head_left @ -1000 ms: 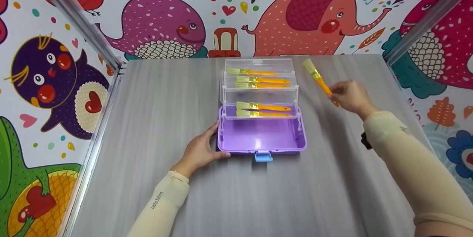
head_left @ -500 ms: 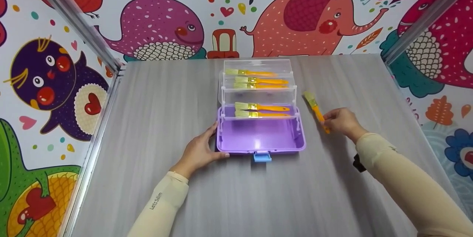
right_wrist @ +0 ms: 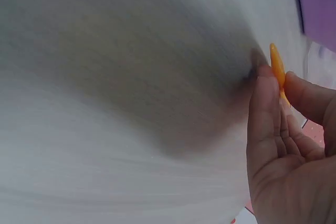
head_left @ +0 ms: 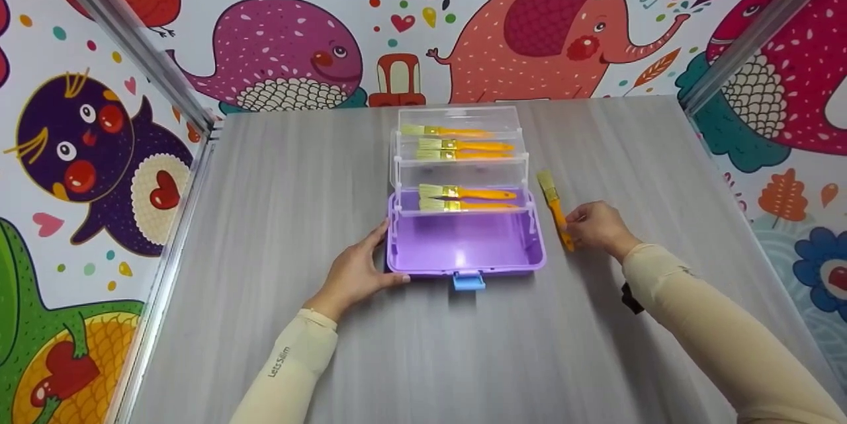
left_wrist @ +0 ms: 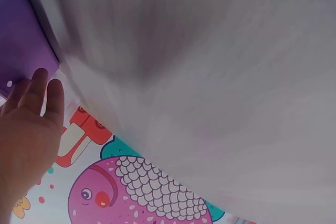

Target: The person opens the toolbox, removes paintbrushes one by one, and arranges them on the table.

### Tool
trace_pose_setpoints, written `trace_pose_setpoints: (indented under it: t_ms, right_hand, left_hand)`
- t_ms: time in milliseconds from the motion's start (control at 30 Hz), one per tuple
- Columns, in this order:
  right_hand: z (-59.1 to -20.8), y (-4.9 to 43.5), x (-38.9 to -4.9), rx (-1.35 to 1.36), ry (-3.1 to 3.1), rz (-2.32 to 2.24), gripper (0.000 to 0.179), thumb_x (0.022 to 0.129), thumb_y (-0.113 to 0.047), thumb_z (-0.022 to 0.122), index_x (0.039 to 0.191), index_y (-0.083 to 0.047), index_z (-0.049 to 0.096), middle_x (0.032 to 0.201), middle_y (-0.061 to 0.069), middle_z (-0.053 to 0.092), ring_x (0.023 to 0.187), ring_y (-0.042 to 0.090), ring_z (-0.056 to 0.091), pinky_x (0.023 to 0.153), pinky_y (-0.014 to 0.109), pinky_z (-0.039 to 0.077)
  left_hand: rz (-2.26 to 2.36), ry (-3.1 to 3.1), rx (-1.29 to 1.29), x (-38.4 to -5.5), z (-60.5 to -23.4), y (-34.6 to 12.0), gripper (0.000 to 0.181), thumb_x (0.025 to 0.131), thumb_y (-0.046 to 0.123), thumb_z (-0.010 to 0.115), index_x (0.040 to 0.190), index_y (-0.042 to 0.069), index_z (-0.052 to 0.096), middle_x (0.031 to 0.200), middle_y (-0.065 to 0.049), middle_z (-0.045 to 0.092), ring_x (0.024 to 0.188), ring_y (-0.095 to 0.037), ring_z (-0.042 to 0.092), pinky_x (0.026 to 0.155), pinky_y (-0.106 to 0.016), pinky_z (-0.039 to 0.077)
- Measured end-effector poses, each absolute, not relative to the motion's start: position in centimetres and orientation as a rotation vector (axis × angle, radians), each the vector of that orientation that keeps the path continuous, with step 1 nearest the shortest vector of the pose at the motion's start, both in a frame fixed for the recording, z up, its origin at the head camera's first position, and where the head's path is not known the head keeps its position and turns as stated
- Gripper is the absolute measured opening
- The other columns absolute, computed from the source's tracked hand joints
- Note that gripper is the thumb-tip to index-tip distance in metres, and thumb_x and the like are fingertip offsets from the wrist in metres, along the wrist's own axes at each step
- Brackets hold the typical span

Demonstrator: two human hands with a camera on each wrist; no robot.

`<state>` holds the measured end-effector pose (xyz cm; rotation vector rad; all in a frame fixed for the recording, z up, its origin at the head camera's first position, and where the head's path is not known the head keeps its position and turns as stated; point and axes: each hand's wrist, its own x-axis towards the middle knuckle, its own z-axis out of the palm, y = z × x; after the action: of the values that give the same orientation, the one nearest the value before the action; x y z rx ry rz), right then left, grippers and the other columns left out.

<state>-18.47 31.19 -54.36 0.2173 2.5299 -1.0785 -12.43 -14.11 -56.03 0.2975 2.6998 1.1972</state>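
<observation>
In the head view, my right hand (head_left: 601, 228) pinches the lower handle of a paintbrush (head_left: 552, 198) with an orange handle and pale bristles. Its bristles point away from me, to the right of an open purple storage box (head_left: 463, 242). The handle end (right_wrist: 277, 66) shows between thumb and fingers in the right wrist view. My left hand (head_left: 355, 270) rests against the box's left side, thumb at the front corner; the left wrist view shows straight fingers on the purple wall (left_wrist: 23, 32). Clear tiered trays (head_left: 456, 171) rise at the back and hold several similar paintbrushes (head_left: 466, 193).
A light blue latch (head_left: 468, 281) hangs on the box's front. The box stands on a grey wood-grain table (head_left: 284, 186). Walls printed with cartoon animals (head_left: 529, 34) close in the back and sides, with metal posts (head_left: 126, 40) at the corners.
My right hand has brought the paintbrush toward me and leftward, closer to the box's right side; the brush has turned more upright in the view. The left hand stays on the box.
</observation>
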Motion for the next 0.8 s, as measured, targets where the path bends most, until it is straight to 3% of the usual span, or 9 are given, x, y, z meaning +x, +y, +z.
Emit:
trace_pose_setpoints:
  t_ms: [233, 800]
  right_hand:
    - [-54.53, 31.03, -18.54, 0.139, 2.623, -0.941, 0.019, 0.090, -0.012, 0.072, 0.099, 0.005, 0.072, 0.085, 0.010, 0.071, 0.068, 0.016, 0.064, 0.058, 0.027, 0.055]
    - [-54.90, 31.21, -18.68, 0.051, 2.732, -0.788, 0.013, 0.087, -0.012, 0.072, 0.088, 0.000, 0.075, 0.074, 0.004, 0.069, 0.064, 0.018, 0.058, 0.055, 0.028, 0.048]
  left_hand:
    - [1.206, 2.708, 0.319, -12.46, -56.20, -14.21, 0.114, 0.065, 0.042, 0.093, 0.157, 0.015, 0.033, 0.150, -0.010, 0.046, 0.135, -0.033, 0.045, 0.110, -0.047, 0.037]
    - [1.191, 2.705, 0.307, -12.60, -56.19, -14.26, 0.114, 0.064, 0.045, 0.093, 0.157, 0.017, 0.033, 0.151, -0.010, 0.045, 0.134, -0.033, 0.046, 0.109, -0.047, 0.038]
